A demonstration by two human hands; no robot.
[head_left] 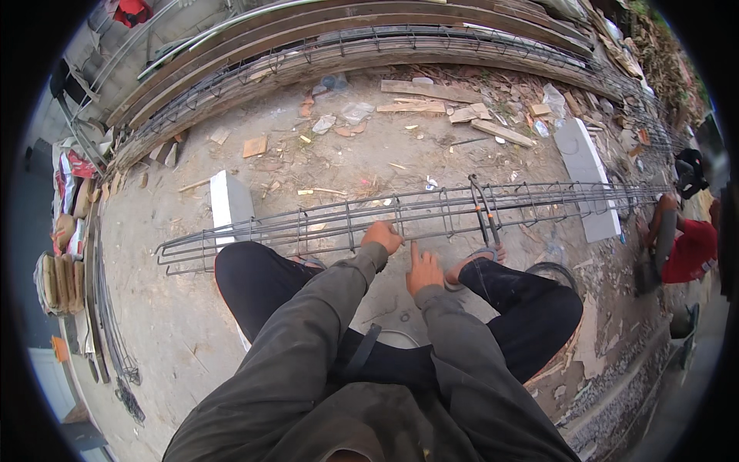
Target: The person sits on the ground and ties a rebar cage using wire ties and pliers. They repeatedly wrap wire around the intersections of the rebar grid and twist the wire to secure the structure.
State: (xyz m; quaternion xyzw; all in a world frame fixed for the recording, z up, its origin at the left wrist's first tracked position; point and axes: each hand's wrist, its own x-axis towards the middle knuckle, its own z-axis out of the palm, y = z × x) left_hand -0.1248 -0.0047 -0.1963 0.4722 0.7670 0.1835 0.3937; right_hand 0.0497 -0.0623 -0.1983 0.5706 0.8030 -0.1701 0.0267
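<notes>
A long rebar cage (339, 217) of thin steel bars with square stirrups runs left to right in front of me. My left hand (382, 237) is closed at the near bars, beside a stirrup around the middle. Just to its right, my right hand (423, 269) has its index finger stretched toward the near bar and holds nothing that I can see. Whether that fingertip touches the bar is unclear. A pair of pincers (483, 215) with orange and black handles hangs across the cage, right of my hands.
A white block (222, 202) supports the cage's left part, and a larger pale block (589, 181) lies under its right part. Another person in a red shirt (690, 250) crouches at the far right end. Long timber boards (308, 73) and wood scraps (431, 92) lie beyond.
</notes>
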